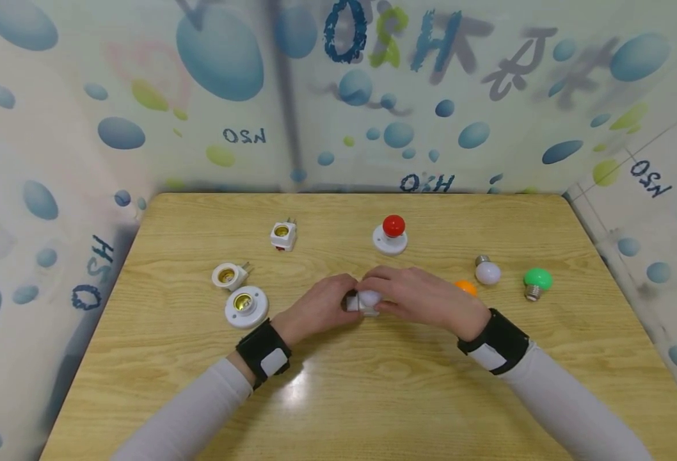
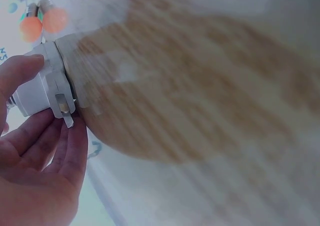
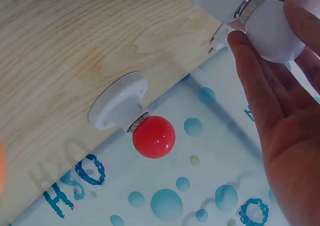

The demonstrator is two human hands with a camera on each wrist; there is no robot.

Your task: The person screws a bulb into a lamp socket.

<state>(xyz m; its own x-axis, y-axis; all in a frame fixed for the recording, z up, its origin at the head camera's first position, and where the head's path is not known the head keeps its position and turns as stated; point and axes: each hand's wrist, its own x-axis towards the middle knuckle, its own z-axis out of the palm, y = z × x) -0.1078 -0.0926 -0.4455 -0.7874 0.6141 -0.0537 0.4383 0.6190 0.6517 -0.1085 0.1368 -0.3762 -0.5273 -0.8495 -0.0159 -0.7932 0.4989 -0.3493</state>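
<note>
Near the middle of the table my left hand grips a white lamp socket, thumb on one side and fingers on the other. My right hand holds a white bulb between thumb and fingers. The bulb's metal base sits at the socket's mouth, with part of its metal still showing in the right wrist view. From the head view, the fingers hide much of both pieces. Behind the hands stands a red bulb in a round white lamp base.
Left of the hands lie an empty round lamp base, a round plug-in socket and a square plug-in socket. To the right are an orange bulb, partly hidden, another white bulb and a green bulb. A patterned wall borders the wooden table.
</note>
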